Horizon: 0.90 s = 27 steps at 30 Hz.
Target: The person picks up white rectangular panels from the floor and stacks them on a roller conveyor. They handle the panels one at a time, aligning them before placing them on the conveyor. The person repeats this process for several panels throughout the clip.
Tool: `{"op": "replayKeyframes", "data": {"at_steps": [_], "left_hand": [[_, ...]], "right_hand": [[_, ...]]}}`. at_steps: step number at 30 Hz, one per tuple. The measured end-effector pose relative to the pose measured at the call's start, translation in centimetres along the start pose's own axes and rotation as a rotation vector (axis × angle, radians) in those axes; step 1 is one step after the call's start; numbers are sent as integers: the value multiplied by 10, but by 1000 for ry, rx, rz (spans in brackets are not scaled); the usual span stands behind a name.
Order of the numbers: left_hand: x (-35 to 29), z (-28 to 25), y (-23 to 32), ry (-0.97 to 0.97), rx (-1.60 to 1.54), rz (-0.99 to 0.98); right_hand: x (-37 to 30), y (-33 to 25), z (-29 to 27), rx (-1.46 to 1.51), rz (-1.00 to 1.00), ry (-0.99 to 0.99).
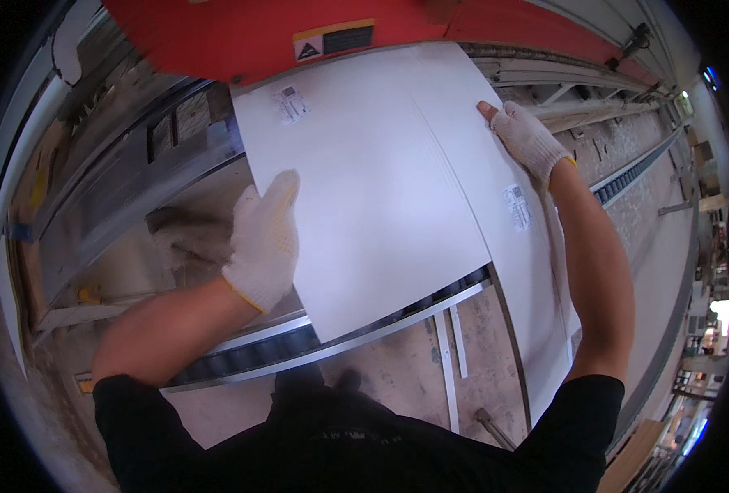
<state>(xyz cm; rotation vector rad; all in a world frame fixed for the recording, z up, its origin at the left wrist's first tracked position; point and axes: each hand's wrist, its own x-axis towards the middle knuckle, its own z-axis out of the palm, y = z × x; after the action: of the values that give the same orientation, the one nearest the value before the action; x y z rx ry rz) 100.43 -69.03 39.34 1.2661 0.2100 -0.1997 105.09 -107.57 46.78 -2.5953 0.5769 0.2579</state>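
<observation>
Two flat white panels lie side by side under the red machine's edge. My left hand (264, 242), in a white knitted glove, is against the left edge of the wider panel (364, 197). It is open, its thumb straight along the edge and its other fingers partly hidden. The narrower panel (496, 205) lies to the right and reaches down toward my body. My gloved right hand (530, 141) is closed on its right edge; the bare thumb tip rests on top, the fingers hidden below. Each panel bears a small printed label.
A red machine housing (282, 37) with a warning sticker spans the far side. Beneath the panels runs a roller conveyor (274, 349); another roller track (635, 177) extends right. Metal machine frames (126, 189) stand left. Thin white strips (446, 370) and a metal bar (494, 429) are below.
</observation>
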Motion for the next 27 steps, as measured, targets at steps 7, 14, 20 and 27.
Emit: {"op": "replayKeyframes", "data": {"at_steps": [7, 14, 20, 27], "left_hand": [[1, 6, -1, 21, 36, 66], [7, 9, -19, -99, 85, 119], [13, 38, -10, -266, 463, -40], [24, 64, 42, -604, 940, 205]], "right_hand": [[0, 3, 7, 68, 0, 51], [4, 10, 5, 43, 108, 95], [52, 55, -7, -191, -19, 69], [123, 128, -80, -602, 87, 194]]}}
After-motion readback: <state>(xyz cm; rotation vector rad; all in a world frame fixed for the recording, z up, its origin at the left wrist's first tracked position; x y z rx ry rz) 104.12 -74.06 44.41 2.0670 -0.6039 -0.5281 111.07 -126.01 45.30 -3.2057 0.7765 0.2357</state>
